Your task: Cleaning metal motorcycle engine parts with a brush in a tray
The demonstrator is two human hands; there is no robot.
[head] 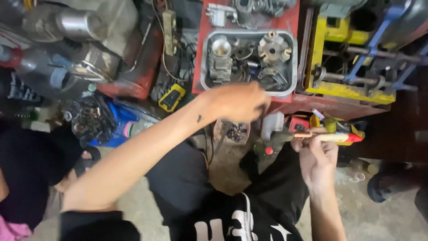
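Note:
My left hand (238, 101) reaches forward with its fingers curled, at the front edge of a grey metal tray (204, 67) that holds several engine parts; what the fingers hold is hidden. My right hand (317, 160) grips a screwdriver (332, 136) with a yellow and red handle, held level with its shaft pointing left. A dark part with a red knob (268, 151) sits just below the shaft. Below both hands are my knees in black shorts (196, 187).
The tray rests on a red metal stand (292, 105). A yellow and blue metal frame (352, 89) stands at right. Left of the stand lie a yellow meter (171, 97), cables, a metal exhaust pipe (80, 24), and a blue bag (118, 120). Another person in black sits at far left (26, 169).

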